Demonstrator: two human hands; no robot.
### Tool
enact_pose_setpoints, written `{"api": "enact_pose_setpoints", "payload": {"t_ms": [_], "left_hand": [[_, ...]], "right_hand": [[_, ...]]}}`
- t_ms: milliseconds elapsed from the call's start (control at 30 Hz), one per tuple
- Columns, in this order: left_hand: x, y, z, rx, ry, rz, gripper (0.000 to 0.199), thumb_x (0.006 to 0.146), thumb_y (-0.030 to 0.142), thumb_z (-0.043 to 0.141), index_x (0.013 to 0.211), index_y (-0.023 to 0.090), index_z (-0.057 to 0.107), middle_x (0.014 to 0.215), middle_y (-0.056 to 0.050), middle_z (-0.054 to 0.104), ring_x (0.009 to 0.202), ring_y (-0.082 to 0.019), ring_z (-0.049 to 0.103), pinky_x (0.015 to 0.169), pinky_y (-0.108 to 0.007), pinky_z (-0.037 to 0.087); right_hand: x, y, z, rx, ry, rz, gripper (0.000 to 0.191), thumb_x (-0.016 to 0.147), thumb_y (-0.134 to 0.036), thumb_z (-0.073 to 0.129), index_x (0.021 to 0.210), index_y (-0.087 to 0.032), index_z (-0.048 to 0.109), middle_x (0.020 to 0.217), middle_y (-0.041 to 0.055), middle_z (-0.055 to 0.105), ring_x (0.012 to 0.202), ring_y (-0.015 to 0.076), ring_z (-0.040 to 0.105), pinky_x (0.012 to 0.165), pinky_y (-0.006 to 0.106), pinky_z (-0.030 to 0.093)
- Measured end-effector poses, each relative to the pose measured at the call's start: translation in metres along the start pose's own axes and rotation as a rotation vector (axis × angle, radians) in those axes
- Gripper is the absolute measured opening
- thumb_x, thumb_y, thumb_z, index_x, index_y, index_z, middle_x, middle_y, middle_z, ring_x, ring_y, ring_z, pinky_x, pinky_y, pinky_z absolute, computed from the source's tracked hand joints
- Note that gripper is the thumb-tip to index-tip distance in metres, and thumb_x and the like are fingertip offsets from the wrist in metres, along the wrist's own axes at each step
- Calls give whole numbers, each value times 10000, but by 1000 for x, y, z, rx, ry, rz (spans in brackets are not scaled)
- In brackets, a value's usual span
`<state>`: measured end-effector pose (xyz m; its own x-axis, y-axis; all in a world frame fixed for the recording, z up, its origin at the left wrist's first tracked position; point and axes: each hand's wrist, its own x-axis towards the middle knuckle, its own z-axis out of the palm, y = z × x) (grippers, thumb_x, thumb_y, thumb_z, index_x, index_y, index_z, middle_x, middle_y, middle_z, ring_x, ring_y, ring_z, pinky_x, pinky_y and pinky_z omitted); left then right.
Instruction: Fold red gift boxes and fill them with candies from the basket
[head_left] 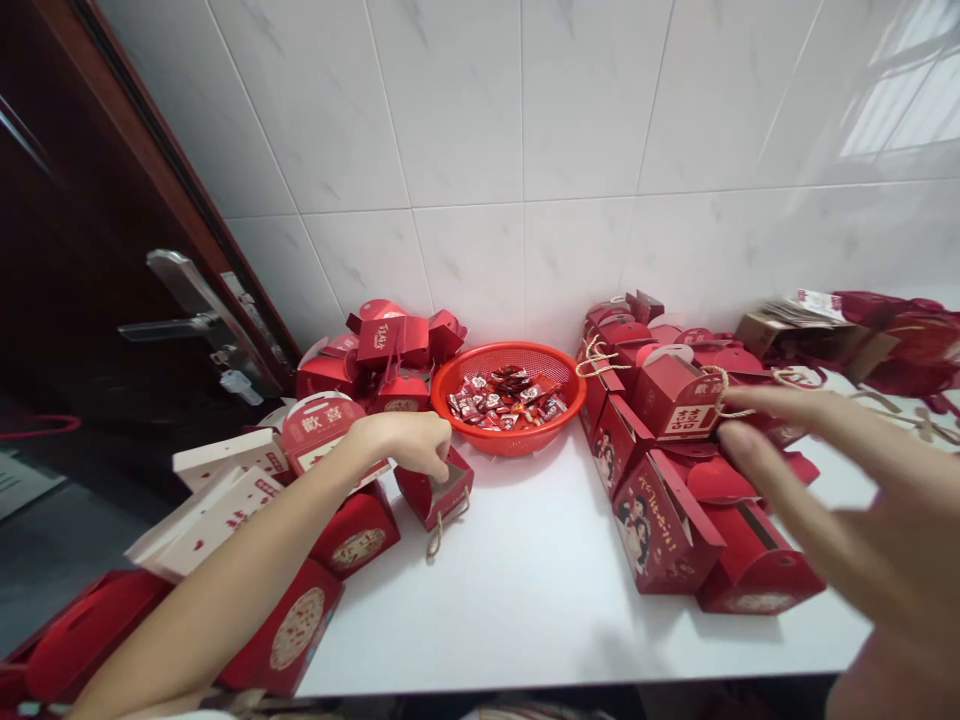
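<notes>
My left hand [420, 442] reaches across from the left, closed on the edge of a small red candy box [450, 490]. That box stands open at the top, with a twine loop hanging from its near side. On the right, my right hand [847, 510] is large and close to the camera, with thumb and index finger apart. Its fingertips are beside a red box [679, 400] that bears a white label and a twine handle and sits on top of other boxes. Whether they touch it I cannot tell.
A red plastic basket [442, 392] of wrapped sweets [510, 398] stands against the tiled wall. Red boxes [667, 525] crowd the right; more, and white boxes [221, 520], crowd the left. A brown carton [795, 335] lies far right. A dark door [97, 200] borders the white table [510, 580].
</notes>
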<state>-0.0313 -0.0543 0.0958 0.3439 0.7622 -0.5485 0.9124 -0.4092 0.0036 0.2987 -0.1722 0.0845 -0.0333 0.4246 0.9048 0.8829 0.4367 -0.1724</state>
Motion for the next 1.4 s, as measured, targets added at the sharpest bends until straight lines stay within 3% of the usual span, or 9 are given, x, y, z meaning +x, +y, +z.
{"api": "enact_pose_setpoints", "payload": {"t_ms": [200, 400, 500, 567, 700, 900, 1033, 1233, 1400], "left_hand": [[10, 21, 15, -20, -31, 240, 140, 728, 235, 636, 621, 168, 697, 538, 13, 599, 483, -117, 468, 454, -225, 325], [10, 61, 40, 174, 60, 325, 240, 736, 34, 543, 729, 155, 750, 654, -59, 707, 569, -179, 613, 497, -259, 385], [4, 70, 50, 280, 156, 337, 186, 845, 183, 589, 814, 115, 759, 803, -144, 744, 722, -259, 700, 628, -321, 491], [-1, 71, 53, 291, 209, 296, 295, 886, 366, 624, 874, 103, 759, 900, -183, 745, 824, -308, 717, 723, -377, 529], [-4, 70, 57, 321, 183, 154, 418, 860, 479, 670, 1001, 95, 755, 1017, -227, 732, 922, -364, 711, 791, -436, 538], [7, 65, 61, 355, 117, -27, 236, 863, 125, 635, 1065, 73, 744, 991, -239, 744, 952, -362, 719, 785, -416, 548], [4, 67, 60, 343, 148, 1, 294, 864, 11, 549, 1072, 91, 742, 981, -218, 747, 903, -334, 732, 746, -396, 557], [-2, 86, 65, 419, 287, 211, 307, 918, 105, 530, 1171, 86, 703, 1174, -244, 672, 1012, -347, 690, 843, -469, 564], [-3, 81, 61, 310, 272, 282, 323, 965, 327, 544, 1201, 162, 690, 1438, -248, 492, 1038, -367, 680, 834, -499, 557]], "right_hand": [[-45, -60, 36, 564, -447, 6, 161, 941, -211, 610, 1087, -252, 664, 1028, 54, 731, 952, 200, 699, 798, 294, 570], [-61, -58, 109, 718, -578, 204, 193, 978, -225, 521, 1064, -215, 694, 1098, 84, 709, 1031, 220, 687, 897, 334, 553], [-67, -51, 130, 696, -605, 230, 235, 975, -217, 503, 1095, -222, 705, 1162, 103, 683, 1108, 238, 661, 947, 375, 537], [-70, -49, 140, 703, -645, 224, 243, 962, -203, 516, 1096, -229, 717, 1177, 107, 676, 1160, 246, 639, 972, 390, 527], [-77, -54, 155, 744, -762, 215, 263, 950, -156, 523, 1095, -221, 733, 1262, 119, 647, 1269, 253, 582, 1023, 403, 501], [-80, -65, 166, 785, -870, 211, 275, 978, -180, 503, 1152, -216, 713, 1345, 127, 606, 1325, 254, 539, 1072, 420, 465], [-76, -61, 162, 771, -818, 220, 304, 1001, -227, 465, 1177, -226, 713, 1399, 132, 572, 1362, 259, 501, 1103, 447, 437], [-65, -48, 149, 702, -749, 191, 308, 1006, -292, 461, 1178, -229, 709, 1472, 120, 527, 1413, 272, 445, 1137, 477, 397], [-66, -30, 145, 633, -715, 158, 208, 941, -242, 560, 1079, -218, 714, 1303, 125, 662, 1285, 284, 575, 1062, 482, 459]]}}
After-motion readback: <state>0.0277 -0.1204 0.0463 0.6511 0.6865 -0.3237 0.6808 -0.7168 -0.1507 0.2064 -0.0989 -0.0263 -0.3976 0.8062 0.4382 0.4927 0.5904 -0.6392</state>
